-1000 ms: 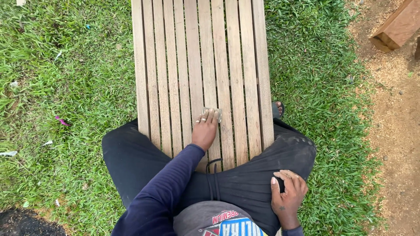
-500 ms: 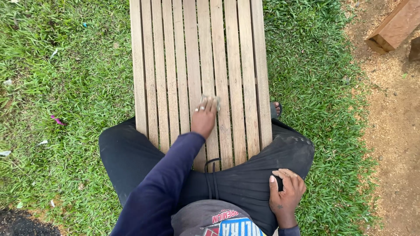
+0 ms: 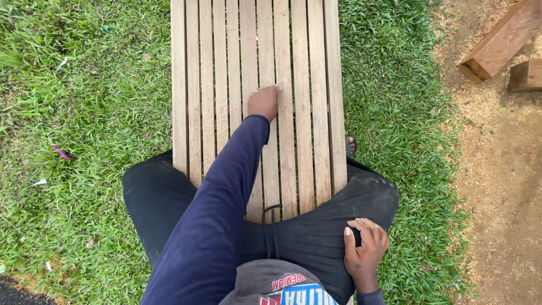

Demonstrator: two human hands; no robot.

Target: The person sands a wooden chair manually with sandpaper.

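One slatted bench point(image 3: 305, 68); left hand point(image 3: 263, 102) pressing it, fingers hidden; right hand point(image 3: 365, 248) resting on thigh, fingers curled together; two timber blocks point(image 3: 499, 42) cut off.

Pale tan wooden slats, streaked grey, form the table point(image 3: 293, 68) over bright green grass point(image 3: 84, 113). Navy blue sleeve point(image 3: 220, 214), black trousers point(image 3: 316, 237), reddish-brown dirt point(image 3: 502, 169), orange-brown timber blocks point(image 3: 497, 42), pink scrap point(image 3: 61, 152).

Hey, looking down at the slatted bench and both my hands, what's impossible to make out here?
Head view only:
- Left hand on the slatted bench: fingertips and anything beneath hidden by the hand's back.
- Right hand on the thigh: palm side hidden, so unclear whether it holds something.
- Bench's far end: cut off by the top edge.
- Wooden beams: cut off at the right corner.
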